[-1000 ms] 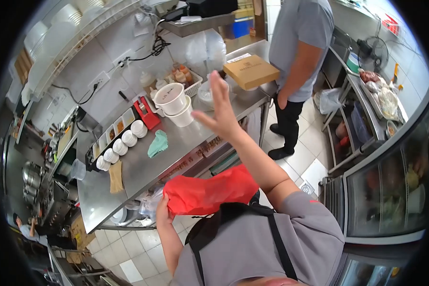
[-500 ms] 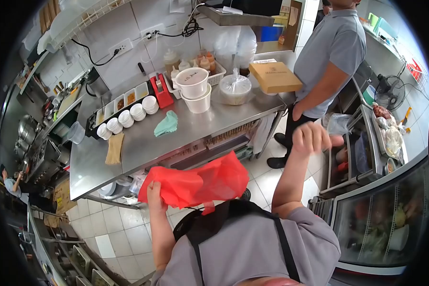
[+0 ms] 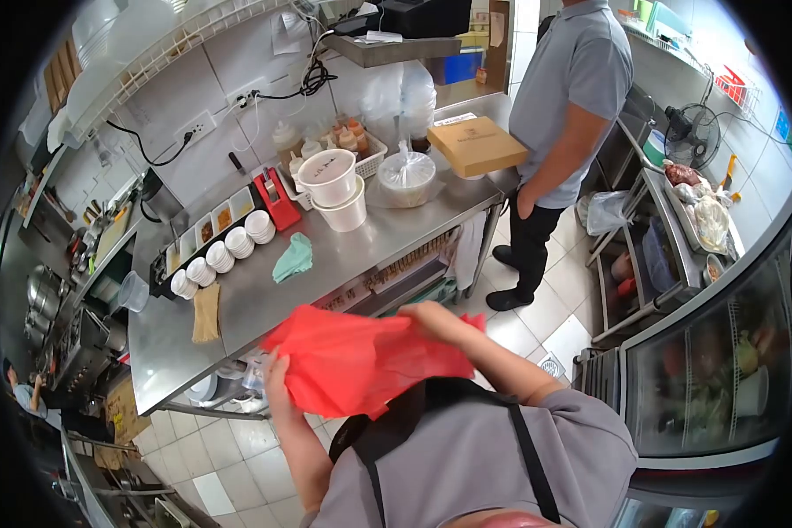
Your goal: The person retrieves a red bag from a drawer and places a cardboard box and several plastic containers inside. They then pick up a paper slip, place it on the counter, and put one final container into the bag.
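A red cloth-like bag [image 3: 361,361] is spread out in front of my body, off the near edge of the steel counter [image 3: 172,370]. My left hand [image 3: 277,374] grips its left edge. At its upper right side, my right hand [image 3: 427,319] is at the fabric, its fingers mostly hidden by the red material. On the counter beyond lie a green cloth [image 3: 293,258] and a tan cloth [image 3: 206,313]. Two stacked white tubs [image 3: 339,211] stand near a bagged round container [image 3: 407,180] and a brown cardboard box [image 3: 477,145].
A co-worker [image 3: 572,88] stands at the counter's right end. Small white cups [image 3: 238,242] line a black tray beside a red device [image 3: 275,201]. A glass-door fridge [image 3: 713,361] is at the right; another person [image 3: 28,396] is far left.
My right hand has come down from its raised position to the right side of the red bag. The red bag is now spread differently, and the view has shifted slightly.
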Available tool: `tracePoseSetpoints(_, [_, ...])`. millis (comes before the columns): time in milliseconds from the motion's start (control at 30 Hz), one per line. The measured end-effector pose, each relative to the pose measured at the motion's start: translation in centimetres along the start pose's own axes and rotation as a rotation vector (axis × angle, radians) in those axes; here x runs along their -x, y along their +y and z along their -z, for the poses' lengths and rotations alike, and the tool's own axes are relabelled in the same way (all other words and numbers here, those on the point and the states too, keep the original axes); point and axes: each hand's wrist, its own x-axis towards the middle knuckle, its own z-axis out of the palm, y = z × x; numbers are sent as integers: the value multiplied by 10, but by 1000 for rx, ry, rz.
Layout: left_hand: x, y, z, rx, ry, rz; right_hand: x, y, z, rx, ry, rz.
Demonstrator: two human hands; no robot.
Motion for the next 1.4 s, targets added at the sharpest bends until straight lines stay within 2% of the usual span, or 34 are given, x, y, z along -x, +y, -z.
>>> tracePoseSetpoints(33, [-11,-3,17,-2,1,-1,1,-4,13,-55,-9,-83])
tracePoseSetpoints(100, [-32,-18,50,-686,194,-382,1,-9,18,-26,-46,-113])
tracePoseSetpoints(133, [-27,-12,32,-685,194,-386,-1,-10,19,7,-80,-142])
tracePoseSetpoints(200, [-10,-13,-17,-1247,245,-905,-6,-18,9,31,-97,-152])
tracePoseSetpoints(267, [1,-28,-54,-1216,-59,-912,-11,-24,-4,68,-155,-82])
tracePoseSetpoints(300, [2,-35,-63,-1215,-55,-913,-13,-29,-8,56,-169,-53])
tracePoseSetpoints(367, [1,-53,-69,-1590,-94,-979,-21,-41,-5,79,-193,-2])
tracePoseSetpoints(400, [-14,-67,-46,-1587,-85,-966,-21,-45,0,101,-218,45])
tracePoseSetpoints(467, [-52,-86,32,-1741,-36,-448,-16,-43,10,62,-225,64])
tracePoseSetpoints(533, [-49,-71,66,-1675,101,-151,-11,-25,10,153,-207,-71])
tracePoseSetpoints(567, [-44,-64,88,-1714,175,-181,-8,-11,6,257,-214,-159])
tracePoseSetpoints(633, [-27,-48,120,-1747,345,-205,-2,42,-8,383,-45,-102])
tracePoseSetpoints(667, [-18,-42,131,-1738,441,-199,3,56,-11,499,-21,-160])
tracePoseSetpoints(700, [-11,-44,148,-1739,440,-187,7,74,-22,498,17,-197])
tracePoseSetpoints(767, [-9,-54,181,-1676,645,-350,11,101,-40,506,52,-254])
tracePoseSetpoints(800, [-9,-59,200,-1678,622,-336,13,104,-51,511,76,-260])
tracePoseSetpoints(867, [-10,-67,232,-1461,426,-46,16,108,-64,526,90,-272])
tracePoseSetpoints(900, [-13,-69,233,-1213,271,13,13,107,-70,468,65,-260])
tracePoseSetpoints(967, [5,-55,157,-416,150,180,4,100,-83,366,-7,-200])
tracePoseSetpoints(1033, [16,-30,122,-224,-293,161,-8,79,-85,332,-110,-183])
tracePoseSetpoints(1067, [16,-17,119,-129,-291,61,-14,71,-89,312,-186,-192])
tracePoseSetpoints(1100, [20,-3,122,-41,-289,-36,-18,75,-95,262,-246,-114])
tracePoseSetpoints(1133, [24,13,122,-106,-16,-153,-21,82,-98,223,-297,-43])
tracePoseSetpoints(1200, [41,53,124,-164,116,-208,-21,80,-99,336,-383,-93])
tracePoseSetpoints(1233, [48,53,125,-155,125,-215,-18,82,-103,224,-505,-123])
tracePoseSetpoints(1300, [61,54,133,-351,225,-173,-18,83,-109,45,-702,-157])
tracePoseSetpoints(1333, [66,55,136,-355,228,-176,-21,84,-110,42,-703,-152])
tracePoseSetpoints(1400, [70,56,136,-499,249,-205,-30,84,-103,-228,-712,-99])
